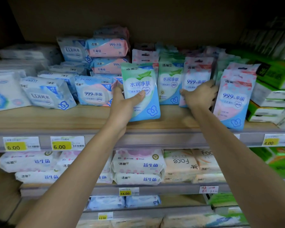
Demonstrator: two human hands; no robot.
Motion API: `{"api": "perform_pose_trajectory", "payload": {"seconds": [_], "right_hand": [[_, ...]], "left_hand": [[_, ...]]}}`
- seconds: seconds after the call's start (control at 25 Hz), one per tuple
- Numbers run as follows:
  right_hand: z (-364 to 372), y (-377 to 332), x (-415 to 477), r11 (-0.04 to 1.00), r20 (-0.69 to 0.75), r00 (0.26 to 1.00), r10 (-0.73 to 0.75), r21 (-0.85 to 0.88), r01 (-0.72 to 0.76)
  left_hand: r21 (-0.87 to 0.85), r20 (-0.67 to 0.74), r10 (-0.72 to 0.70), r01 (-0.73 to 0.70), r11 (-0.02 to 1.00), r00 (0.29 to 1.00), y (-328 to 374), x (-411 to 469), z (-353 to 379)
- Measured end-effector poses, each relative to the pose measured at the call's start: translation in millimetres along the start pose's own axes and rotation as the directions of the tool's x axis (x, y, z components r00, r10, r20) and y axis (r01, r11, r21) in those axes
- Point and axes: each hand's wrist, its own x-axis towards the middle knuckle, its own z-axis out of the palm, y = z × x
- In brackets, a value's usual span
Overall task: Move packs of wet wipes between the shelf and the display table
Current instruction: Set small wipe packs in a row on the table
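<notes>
Wood-grain shelf (56, 117) runs across the head view from 9 to 3 o'clock and carries the stock of wet wipes. Left hand (122, 104), just above centre at 12 o'clock, grips a green-and-blue pack (141, 91): the thumb is pressed flat across its front and the remaining fingers are curled behind it, out of sight. That pack is upright, tilted slightly, with its lower edge over the front part of the board. A second green pack (170, 83) stands just behind it at 1 o'clock.

Right hand (199, 96), at 2 o'clock, holds a standing pink pack (196, 76). The thumb points left across its lower front and the fingers are curled round its right edge, with the tips hidden between neighbouring packs. Another pink pack (234, 97) leans just beside that hand at 3 o'clock, reaching the shelf's front edge.

Yellow price tags (61, 143) sit on the rail at 8 o'clock. White multipacks (138, 165) are stacked on the tier below, at 6 o'clock.
</notes>
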Motion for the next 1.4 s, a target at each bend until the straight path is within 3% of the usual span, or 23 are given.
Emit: {"api": "perform_pose_trajectory", "payload": {"seconds": [0.2,0.44,0.52,0.64,0.8,0.92,1.08,1.24,1.4], "right_hand": [[-1,3,-7,0.999,-0.123,0.991,-0.046,-0.003,0.046],[-21,1,-18,0.917,-0.138,0.977,-0.161,0.346,0.200],[-34,-6,-22,0.810,-0.077,0.986,-0.148,0.563,0.165],[-53,-11,-49,0.614,0.219,0.959,-0.178,0.786,-0.065],[-54,2,-115,0.583,0.542,0.800,-0.256,0.747,-0.320],[-47,19,-166,0.586,0.670,0.688,-0.278,0.686,-0.431],[-38,51,-223,0.664,0.812,0.475,-0.338,0.563,-0.491],[-18,82,-277,0.810,0.932,0.191,-0.307,0.361,-0.462],[-6,78,-353,0.859,0.936,-0.083,-0.343,0.277,-0.430]], "left_hand": [[-0.005,0.012,0.004,-0.004,1.000,1.000,1,-7,6],[-0.033,0.033,0.016,-0.015,0.999,0.999,8,-15,4],[-0.033,0.028,0.014,-0.013,0.999,1.000,13,-21,-3],[-0.068,-0.028,-0.020,0.018,0.998,0.999,20,-42,-23],[-0.064,-0.103,-0.072,0.066,0.996,0.992,19,-86,-62],[-0.065,-0.207,-0.096,0.085,0.994,0.974,12,-132,-90],[-0.069,-0.403,-0.120,0.101,0.993,0.907,-5,-217,-118],[-0.118,-0.664,-0.181,0.137,0.984,0.726,-31,-311,-132],[-0.164,-0.841,-0.206,0.126,0.978,0.501,-41,-406,-140]]}}
